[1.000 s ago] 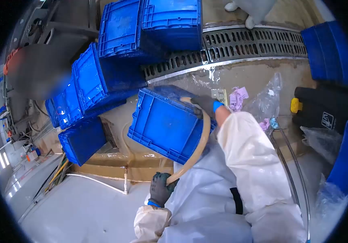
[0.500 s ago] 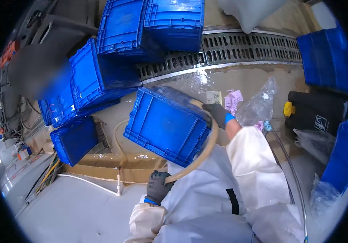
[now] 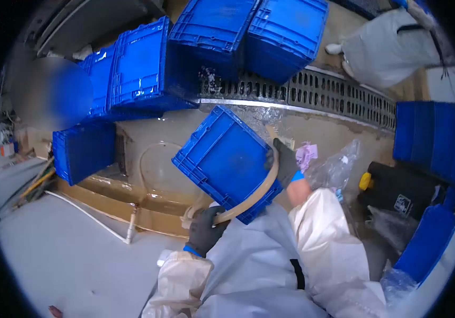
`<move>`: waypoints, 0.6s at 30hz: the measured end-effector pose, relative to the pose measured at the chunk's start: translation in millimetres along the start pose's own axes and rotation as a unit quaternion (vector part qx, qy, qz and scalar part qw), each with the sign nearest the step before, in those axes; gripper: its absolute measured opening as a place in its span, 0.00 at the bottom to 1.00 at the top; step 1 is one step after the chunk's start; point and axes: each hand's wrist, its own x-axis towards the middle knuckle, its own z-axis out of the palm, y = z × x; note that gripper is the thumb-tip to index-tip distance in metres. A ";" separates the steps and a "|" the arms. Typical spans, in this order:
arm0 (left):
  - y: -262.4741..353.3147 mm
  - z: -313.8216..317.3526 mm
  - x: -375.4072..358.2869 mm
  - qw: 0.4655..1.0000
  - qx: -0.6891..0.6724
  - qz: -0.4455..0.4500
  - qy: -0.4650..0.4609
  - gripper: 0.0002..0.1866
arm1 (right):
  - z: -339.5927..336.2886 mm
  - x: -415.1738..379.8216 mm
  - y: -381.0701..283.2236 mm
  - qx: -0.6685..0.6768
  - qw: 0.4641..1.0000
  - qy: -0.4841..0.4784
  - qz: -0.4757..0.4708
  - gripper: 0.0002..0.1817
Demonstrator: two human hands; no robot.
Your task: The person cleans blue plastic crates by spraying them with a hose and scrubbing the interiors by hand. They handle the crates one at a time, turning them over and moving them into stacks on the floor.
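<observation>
A beige hose (image 3: 250, 203) curves between my two gloved hands, in front of a blue plastic crate (image 3: 222, 156). My left hand (image 3: 207, 231), in a dark grey glove, is closed around the hose below the crate's lower corner. Higher up, my right hand (image 3: 284, 161) grips the hose near its end, beside the crate's right side. The hose end points up toward the drain. The crate sits tilted on the wet floor, with a broad flat face toward me. Water splashes show beside the upper crates.
Several blue crates (image 3: 140, 63) stand along a slotted floor drain (image 3: 338, 98). A tan trough (image 3: 156, 214) and white pipe (image 3: 87, 216) lie at left. A black container (image 3: 397, 190), plastic bags (image 3: 336, 164) and more blue crates are at right. Another person in a white apron (image 3: 391, 47) stands upper right.
The view has swung, bringing the person at upper right further into sight. The near crate appears more steeply tilted. My hands keep hold of the hose, and splashing now shows by the upper crates.
</observation>
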 end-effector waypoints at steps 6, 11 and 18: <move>-43.6 -19.8 11.3 0.978 -0.112 -0.037 0.170 0.24 | 98.7 -72.4 74.4 -0.108 0.985 -0.123 -0.050 0.29; -90.2 -99.9 -27.4 0.940 -0.215 -0.134 0.227 0.19 | 109.1 -79.0 179.9 -0.724 0.585 -0.044 -0.362 0.30; -152.0 -127.9 -83.6 0.933 -0.203 -0.187 0.229 0.15 | 83.7 -27.5 218.6 -0.817 0.510 -0.070 -0.261 0.34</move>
